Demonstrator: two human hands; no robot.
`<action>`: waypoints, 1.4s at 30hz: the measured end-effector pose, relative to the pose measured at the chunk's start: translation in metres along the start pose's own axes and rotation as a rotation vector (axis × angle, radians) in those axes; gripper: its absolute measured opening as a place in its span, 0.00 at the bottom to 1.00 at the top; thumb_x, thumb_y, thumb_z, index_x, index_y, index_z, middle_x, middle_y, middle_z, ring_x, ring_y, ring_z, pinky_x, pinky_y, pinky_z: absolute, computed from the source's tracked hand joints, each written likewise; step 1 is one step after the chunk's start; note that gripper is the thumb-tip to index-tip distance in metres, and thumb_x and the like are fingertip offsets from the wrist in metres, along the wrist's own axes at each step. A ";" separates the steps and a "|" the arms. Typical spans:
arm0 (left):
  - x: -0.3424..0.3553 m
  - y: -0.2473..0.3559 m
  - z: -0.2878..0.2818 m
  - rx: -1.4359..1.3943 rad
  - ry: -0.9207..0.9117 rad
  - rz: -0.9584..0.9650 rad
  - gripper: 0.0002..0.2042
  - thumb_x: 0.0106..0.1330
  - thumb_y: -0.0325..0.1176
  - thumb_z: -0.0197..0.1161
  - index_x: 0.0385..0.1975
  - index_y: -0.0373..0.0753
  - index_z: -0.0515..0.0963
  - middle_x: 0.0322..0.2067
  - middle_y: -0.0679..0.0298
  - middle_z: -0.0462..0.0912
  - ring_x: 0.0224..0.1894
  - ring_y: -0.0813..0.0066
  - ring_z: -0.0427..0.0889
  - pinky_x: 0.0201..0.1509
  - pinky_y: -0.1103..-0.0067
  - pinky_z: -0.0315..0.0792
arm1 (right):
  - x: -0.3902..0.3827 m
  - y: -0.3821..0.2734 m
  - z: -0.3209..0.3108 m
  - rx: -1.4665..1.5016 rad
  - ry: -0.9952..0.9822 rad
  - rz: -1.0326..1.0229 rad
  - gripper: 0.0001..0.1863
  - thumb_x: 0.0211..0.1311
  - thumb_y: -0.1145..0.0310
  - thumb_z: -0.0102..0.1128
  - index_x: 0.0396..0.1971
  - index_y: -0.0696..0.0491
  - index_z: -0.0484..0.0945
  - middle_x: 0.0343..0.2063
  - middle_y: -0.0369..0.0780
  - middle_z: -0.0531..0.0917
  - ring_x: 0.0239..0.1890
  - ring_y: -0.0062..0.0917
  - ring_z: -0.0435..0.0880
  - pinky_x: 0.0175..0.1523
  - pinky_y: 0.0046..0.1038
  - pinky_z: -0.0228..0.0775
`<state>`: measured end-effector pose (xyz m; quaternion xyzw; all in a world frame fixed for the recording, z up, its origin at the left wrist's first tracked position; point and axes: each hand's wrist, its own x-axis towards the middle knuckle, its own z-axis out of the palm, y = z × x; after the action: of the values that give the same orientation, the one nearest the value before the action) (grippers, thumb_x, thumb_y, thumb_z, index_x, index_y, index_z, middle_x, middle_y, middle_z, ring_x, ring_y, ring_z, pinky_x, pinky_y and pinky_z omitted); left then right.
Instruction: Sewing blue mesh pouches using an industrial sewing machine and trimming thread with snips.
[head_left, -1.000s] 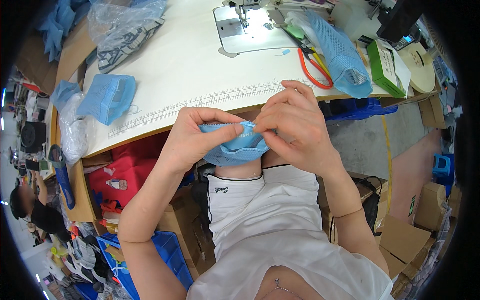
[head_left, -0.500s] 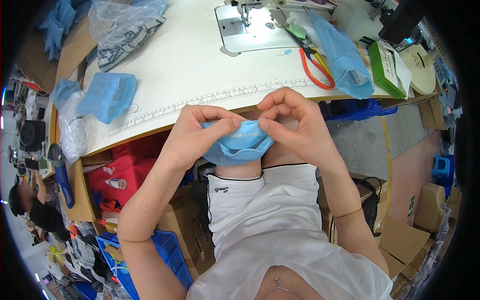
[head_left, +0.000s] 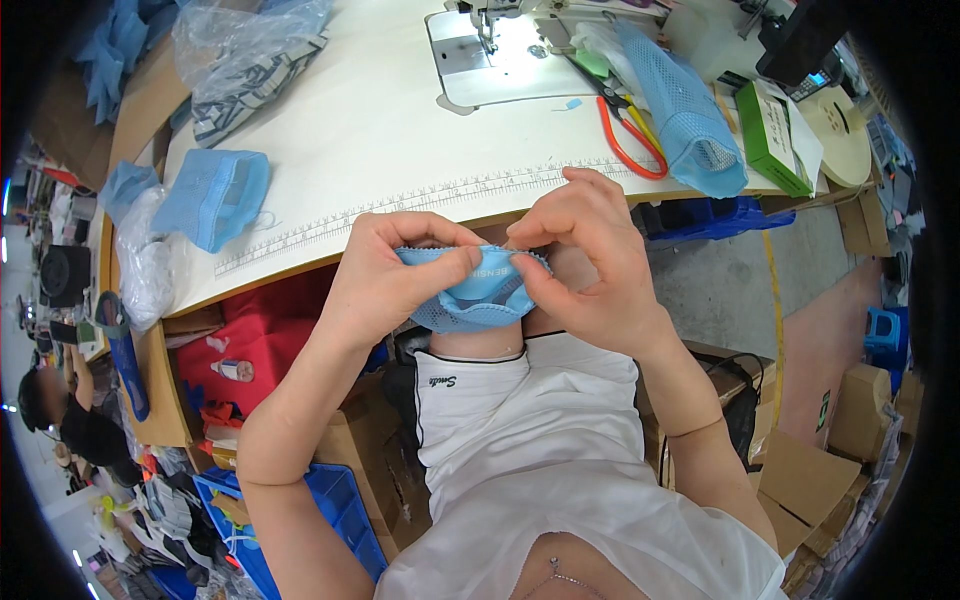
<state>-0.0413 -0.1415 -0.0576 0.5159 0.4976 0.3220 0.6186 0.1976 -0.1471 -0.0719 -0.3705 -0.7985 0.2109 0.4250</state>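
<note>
Above my lap, just in front of the table edge, is a light blue mesh fabric piece (head_left: 462,316) with a smooth lining panel and pale lettering. Its upper edge is stretched between my hands. My left hand (head_left: 385,280) is closed on the left part of that edge, thumb in front and fingers behind. At the right part, my right hand (head_left: 605,260) pinches the edge between thumb and forefinger, its other fingers curled and raised. Fine detail at the pinched edge is too small to make out.
On the white table (head_left: 350,130) are a sewing machine (head_left: 480,55), red-handled pliers (head_left: 630,140), a rolled blue mesh piece (head_left: 690,120), a green box (head_left: 770,140) and another blue mesh piece (head_left: 215,195). A blue crate (head_left: 340,510) stands low left. Someone in black (head_left: 90,430) is far left.
My right hand has turned, its fingers lifting higher and its thumb sitting lower on the fabric, covering part of the lettering. My left hand has shifted slightly left.
</note>
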 end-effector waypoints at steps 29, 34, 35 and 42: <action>0.009 -0.011 0.002 -0.153 0.032 -0.056 0.08 0.66 0.29 0.73 0.40 0.31 0.90 0.35 0.63 0.91 0.36 0.81 0.86 0.44 0.83 0.79 | 0.002 0.004 0.004 -0.115 0.034 -0.001 0.07 0.50 0.75 0.71 0.30 0.49 0.85 0.33 0.32 0.86 0.47 0.30 0.83 0.60 0.37 0.70; 0.009 -0.011 -0.001 -0.166 0.033 -0.075 0.08 0.66 0.29 0.72 0.40 0.30 0.90 0.35 0.62 0.91 0.37 0.81 0.86 0.47 0.82 0.79 | 0.002 0.002 0.003 -0.073 0.021 0.172 0.05 0.55 0.74 0.71 0.32 0.50 0.84 0.31 0.36 0.85 0.45 0.33 0.83 0.59 0.35 0.70; 0.009 -0.011 -0.001 -0.165 0.032 -0.072 0.08 0.66 0.29 0.72 0.40 0.30 0.90 0.35 0.62 0.91 0.37 0.81 0.86 0.47 0.82 0.79 | 0.002 0.003 0.004 -0.075 0.023 0.170 0.05 0.55 0.74 0.71 0.32 0.50 0.84 0.31 0.36 0.85 0.45 0.33 0.83 0.59 0.35 0.70; 0.007 -0.003 -0.015 -0.115 -0.097 -0.036 0.18 0.64 0.28 0.72 0.54 0.32 0.85 0.48 0.61 0.89 0.48 0.77 0.85 0.59 0.79 0.77 | 0.000 0.012 0.006 0.468 0.021 0.518 0.07 0.67 0.75 0.66 0.42 0.56 0.79 0.34 0.36 0.86 0.41 0.18 0.85 0.50 0.23 0.75</action>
<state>-0.0537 -0.1313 -0.0618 0.4855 0.4569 0.3134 0.6763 0.1978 -0.1399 -0.0832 -0.4554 -0.6037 0.4851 0.4392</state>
